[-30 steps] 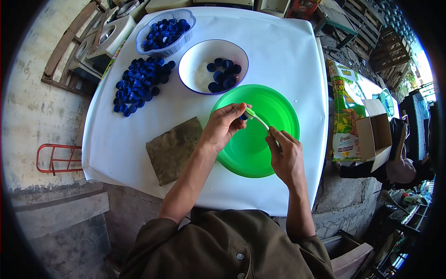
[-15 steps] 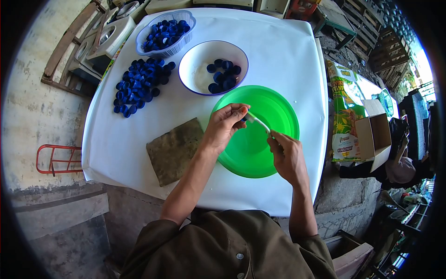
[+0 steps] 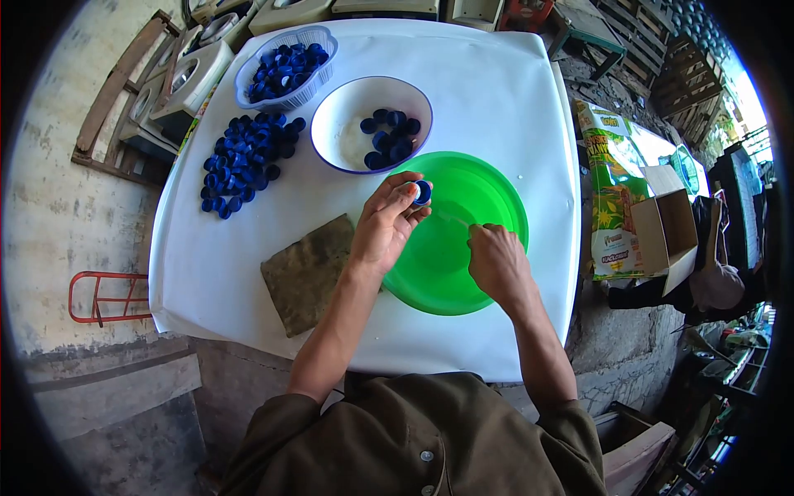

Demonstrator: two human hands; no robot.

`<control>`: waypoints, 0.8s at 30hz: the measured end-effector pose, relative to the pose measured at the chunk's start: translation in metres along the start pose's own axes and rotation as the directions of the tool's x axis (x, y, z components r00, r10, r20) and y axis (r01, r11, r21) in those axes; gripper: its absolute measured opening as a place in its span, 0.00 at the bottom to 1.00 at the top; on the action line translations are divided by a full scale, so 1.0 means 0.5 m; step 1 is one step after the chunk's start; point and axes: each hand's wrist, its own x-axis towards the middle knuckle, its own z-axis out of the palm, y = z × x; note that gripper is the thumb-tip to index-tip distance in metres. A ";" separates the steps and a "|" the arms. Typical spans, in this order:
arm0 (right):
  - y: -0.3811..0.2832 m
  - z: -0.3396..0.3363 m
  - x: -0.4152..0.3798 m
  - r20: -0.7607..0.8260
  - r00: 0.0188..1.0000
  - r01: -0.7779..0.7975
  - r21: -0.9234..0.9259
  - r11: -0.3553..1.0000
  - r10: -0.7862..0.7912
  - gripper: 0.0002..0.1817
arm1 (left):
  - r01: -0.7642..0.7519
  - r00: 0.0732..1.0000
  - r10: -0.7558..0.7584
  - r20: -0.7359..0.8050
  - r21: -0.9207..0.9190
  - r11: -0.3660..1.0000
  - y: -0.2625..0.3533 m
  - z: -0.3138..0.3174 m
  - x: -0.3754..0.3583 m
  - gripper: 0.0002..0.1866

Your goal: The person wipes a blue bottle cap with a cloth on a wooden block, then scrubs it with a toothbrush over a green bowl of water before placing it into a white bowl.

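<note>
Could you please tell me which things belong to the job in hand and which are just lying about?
Likely the job's: cap in the left hand, blurred slim tool in the right hand, green basin, white bowl, cap pile, blue basket.
Apparently lying about: cardboard box, printed packaging, red frame.

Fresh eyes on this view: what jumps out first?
Probably the bright green basin on the near part of the white table. Next, the heap of blue caps at the table's left, nearer than the basket. Then the single cap in the left hand, seen against the basin's left edge.
</note>
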 end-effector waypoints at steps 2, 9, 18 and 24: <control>0.007 -0.011 0.002 0.020 1.000 -0.010 0.188 0.982 0.006 0.06 | -0.011 1.000 0.011 -0.004 0.000 1.000 0.001 0.003 0.000 0.14; -0.005 -0.117 -0.028 -0.030 0.985 -0.126 0.539 0.833 0.168 0.08 | -0.076 0.996 0.076 0.040 0.001 0.997 -0.003 0.002 0.000 0.15; -0.066 -0.108 -0.042 -0.286 0.958 0.122 0.316 0.941 -0.028 0.13 | -0.021 0.998 0.024 0.053 -0.062 0.998 0.002 0.005 -0.003 0.12; -0.042 -0.084 -0.049 -0.328 0.941 0.231 0.447 0.864 -0.082 0.19 | -0.076 0.994 0.077 0.078 -0.006 0.997 -0.007 -0.007 -0.004 0.15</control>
